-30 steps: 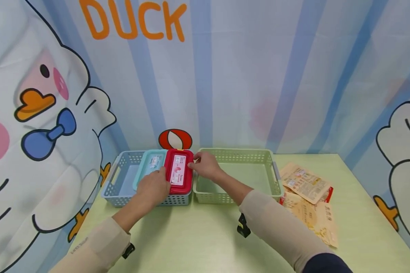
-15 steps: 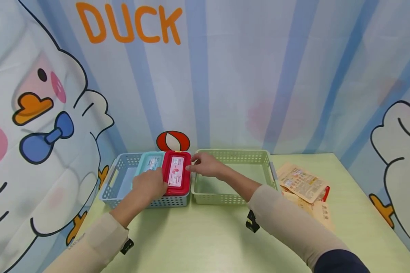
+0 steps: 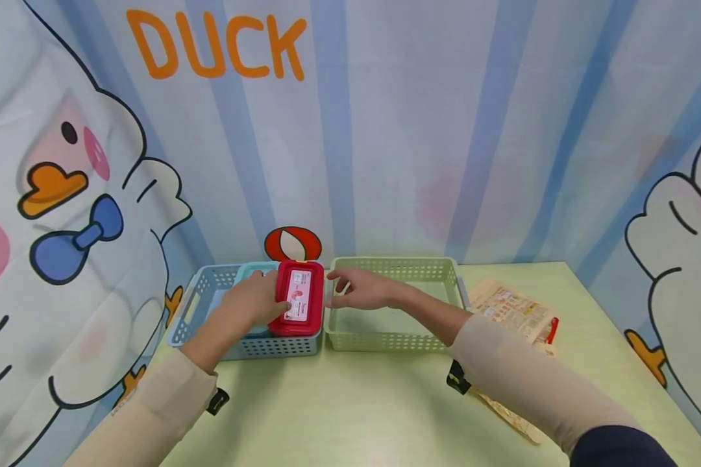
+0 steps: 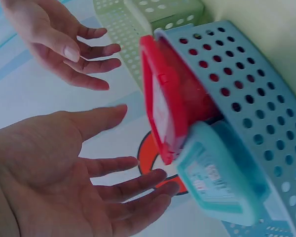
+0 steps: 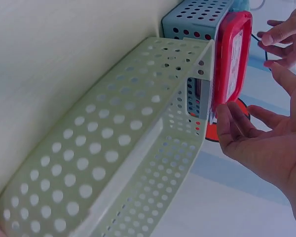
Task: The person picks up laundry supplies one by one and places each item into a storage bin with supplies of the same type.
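Note:
A red lidded box (image 3: 299, 295) with a pale pink label sits in the blue basket (image 3: 280, 347), beside a teal lidded box (image 4: 209, 175). My left hand (image 3: 251, 301) hovers over the teal box; the left wrist view shows its fingers spread and apart from both boxes. From the head, that hand covers much of the teal lid. Near the red box's right side is my right hand (image 3: 365, 290), fingers loosely bent and holding nothing. It hangs over the left end of the green basket (image 3: 385, 342); whether its fingertips touch the red box I cannot tell.
Flat food packets (image 3: 511, 308) lie on the pale green table (image 3: 339, 408) right of the green basket, partly behind my right sleeve. The two baskets stand side by side against a printed curtain (image 3: 397, 130).
Both hands have come away from the red box: the left lifted its fingers off and shifted left, the right drew back slightly to the right. The boxes stay in the blue basket.

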The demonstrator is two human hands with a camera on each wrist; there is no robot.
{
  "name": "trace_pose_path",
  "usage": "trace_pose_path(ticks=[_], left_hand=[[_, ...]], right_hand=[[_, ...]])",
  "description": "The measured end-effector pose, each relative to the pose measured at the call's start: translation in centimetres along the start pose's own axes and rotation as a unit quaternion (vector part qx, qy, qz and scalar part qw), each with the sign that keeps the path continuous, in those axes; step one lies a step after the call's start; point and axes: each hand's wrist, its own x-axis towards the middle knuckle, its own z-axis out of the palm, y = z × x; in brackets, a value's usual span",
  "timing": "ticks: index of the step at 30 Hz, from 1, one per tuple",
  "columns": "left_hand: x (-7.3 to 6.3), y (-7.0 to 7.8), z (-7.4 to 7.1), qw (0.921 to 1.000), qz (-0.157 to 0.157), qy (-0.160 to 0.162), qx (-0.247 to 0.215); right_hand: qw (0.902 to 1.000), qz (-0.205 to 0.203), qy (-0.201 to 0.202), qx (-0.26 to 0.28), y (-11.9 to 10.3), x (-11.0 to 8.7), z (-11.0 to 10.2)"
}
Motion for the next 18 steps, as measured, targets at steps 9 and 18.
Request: trace_pose_path(ticks=[9, 18], left_hand=[[1.2, 0.7, -0.8, 0.9917, 0.118, 0.049, 0.001], [2.1, 2.0, -1.9, 0.9654, 0.212, 0.137, 0.066]], right_hand=[[0.9974, -0.032, -0.023, -0.061, 0.1, -2.9, -2.1], [0.9913, -0.051, -0.016, -0.120, 0.0, -6.3, -5.9]])
